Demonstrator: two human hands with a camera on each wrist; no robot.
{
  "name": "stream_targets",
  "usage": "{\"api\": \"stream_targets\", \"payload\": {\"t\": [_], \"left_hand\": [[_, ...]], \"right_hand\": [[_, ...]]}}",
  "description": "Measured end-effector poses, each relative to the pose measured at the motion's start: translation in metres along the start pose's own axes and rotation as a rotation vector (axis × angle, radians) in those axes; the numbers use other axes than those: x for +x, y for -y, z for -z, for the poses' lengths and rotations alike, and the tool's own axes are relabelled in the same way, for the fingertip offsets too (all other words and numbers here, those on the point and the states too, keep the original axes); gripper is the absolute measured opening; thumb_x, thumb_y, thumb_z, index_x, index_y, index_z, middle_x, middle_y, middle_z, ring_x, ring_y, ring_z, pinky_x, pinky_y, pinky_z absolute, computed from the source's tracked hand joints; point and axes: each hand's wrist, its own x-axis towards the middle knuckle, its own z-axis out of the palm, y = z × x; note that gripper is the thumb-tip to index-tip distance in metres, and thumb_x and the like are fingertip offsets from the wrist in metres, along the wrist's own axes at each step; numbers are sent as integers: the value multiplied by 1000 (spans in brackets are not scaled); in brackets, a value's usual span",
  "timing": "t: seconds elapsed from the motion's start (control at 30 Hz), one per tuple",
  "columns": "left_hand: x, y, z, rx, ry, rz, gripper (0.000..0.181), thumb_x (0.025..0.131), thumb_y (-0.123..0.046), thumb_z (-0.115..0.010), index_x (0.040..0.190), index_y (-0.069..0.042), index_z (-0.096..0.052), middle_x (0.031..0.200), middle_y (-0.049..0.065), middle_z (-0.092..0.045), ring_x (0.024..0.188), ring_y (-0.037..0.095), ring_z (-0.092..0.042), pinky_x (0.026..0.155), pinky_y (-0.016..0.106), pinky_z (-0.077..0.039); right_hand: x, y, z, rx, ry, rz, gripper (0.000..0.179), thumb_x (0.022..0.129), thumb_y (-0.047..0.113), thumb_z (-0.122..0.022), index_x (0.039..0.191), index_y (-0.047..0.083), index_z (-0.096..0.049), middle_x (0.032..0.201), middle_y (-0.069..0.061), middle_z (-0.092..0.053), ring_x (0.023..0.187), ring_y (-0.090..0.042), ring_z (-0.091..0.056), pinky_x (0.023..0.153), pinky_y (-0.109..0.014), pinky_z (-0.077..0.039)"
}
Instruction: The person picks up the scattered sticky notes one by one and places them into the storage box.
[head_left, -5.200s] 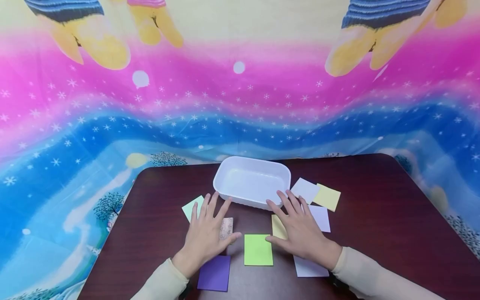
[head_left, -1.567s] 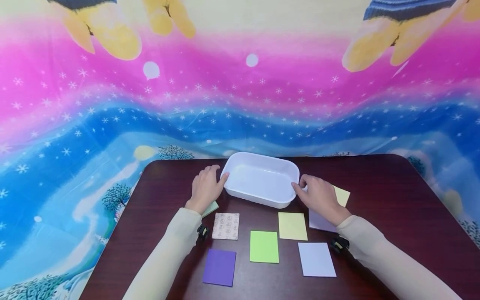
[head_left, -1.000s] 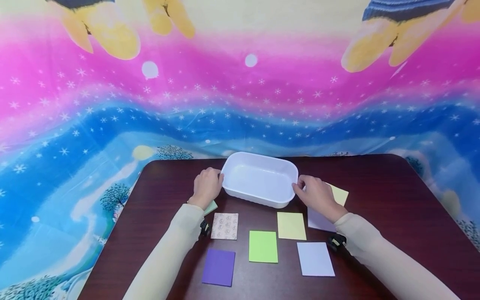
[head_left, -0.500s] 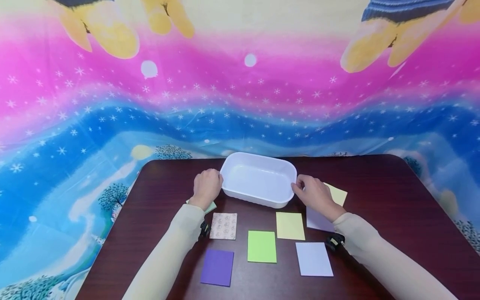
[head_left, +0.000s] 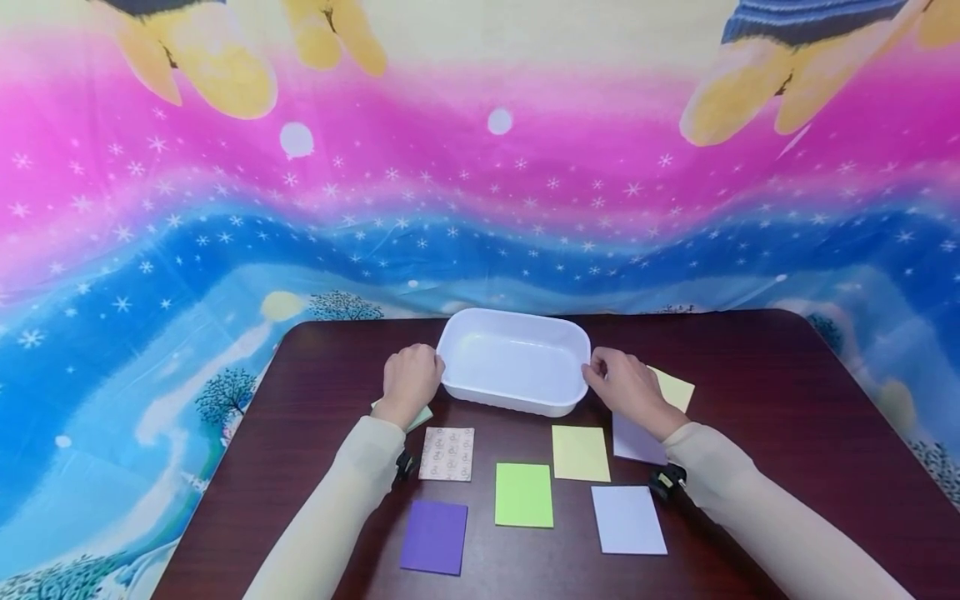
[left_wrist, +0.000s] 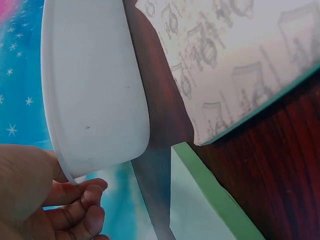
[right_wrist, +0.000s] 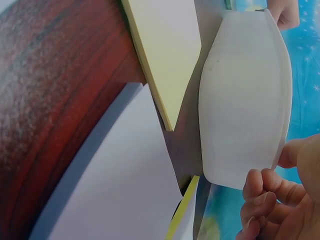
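Observation:
A white plastic tub (head_left: 517,358) with rounded corners stands at the far side of the table, its inside bare. My left hand (head_left: 411,379) pinches the rim at its left end; in the left wrist view the thumb is over the rim and curled fingers (left_wrist: 85,212) are under it. At the opposite end my right hand (head_left: 624,385) grips the rim between thumb and curled fingers (right_wrist: 262,200). A mint-green sticky note pad (head_left: 422,417) lies partly hidden under the left wrist. A lilac pad (head_left: 637,437) and a yellow pad (head_left: 675,387) are partly covered by the right hand.
Nearer me lie more sticky note pads: a patterned pink one (head_left: 447,454), a purple one (head_left: 433,537), a lime-green one (head_left: 523,495), a pale yellow one (head_left: 581,453) and a white one (head_left: 628,520). A printed cloth (head_left: 480,208) hangs behind the dark wooden table (head_left: 780,467).
Both hands went from spread above the pads to the tub's two ends and took hold of its rim. Over the last second the tub shifted slightly leftward in view.

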Motion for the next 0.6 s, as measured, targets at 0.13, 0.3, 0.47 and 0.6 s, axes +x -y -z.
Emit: {"api": "stream_targets", "payload": {"t": [0.13, 0.3, 0.47, 0.6], "left_hand": [[-4, 0, 0, 11, -25, -18, 32, 98, -17, -60, 69, -4, -70, 62, 10, -63, 55, 24, -60, 50, 37, -48], [-9, -2, 1, 25, -57, -40, 32, 96, -14, -61, 68, -3, -69, 61, 10, -61, 54, 25, -60, 51, 38, -49], [-15, -2, 3, 38, -63, -52, 30, 96, -15, -61, 71, -2, -71, 60, 8, -58, 53, 23, -58, 51, 36, -48], [-16, -2, 2, 46, -63, -65, 31, 97, -15, -61, 71, -2, -71, 60, 8, -58, 53, 22, -56, 50, 35, -47]], "right_hand": [[1, 0, -1, 3, 4, -3, 25, 99, 25, -61, 77, 12, -56, 58, -1, -47, 50, -17, -44, 44, -30, -32], [3, -1, -2, 2, 6, -7, 25, 99, 24, -62, 78, 12, -56, 58, -1, -47, 50, -17, -44, 45, -29, -32], [5, -1, -2, 3, 12, -10, 24, 99, 24, -62, 79, 11, -57, 59, -1, -48, 50, -17, -44, 45, -29, -33], [8, 0, -1, 3, 14, -14, 24, 99, 24, -60, 79, 11, -56, 59, -2, -48, 51, -17, -45, 45, -29, -33]]}}
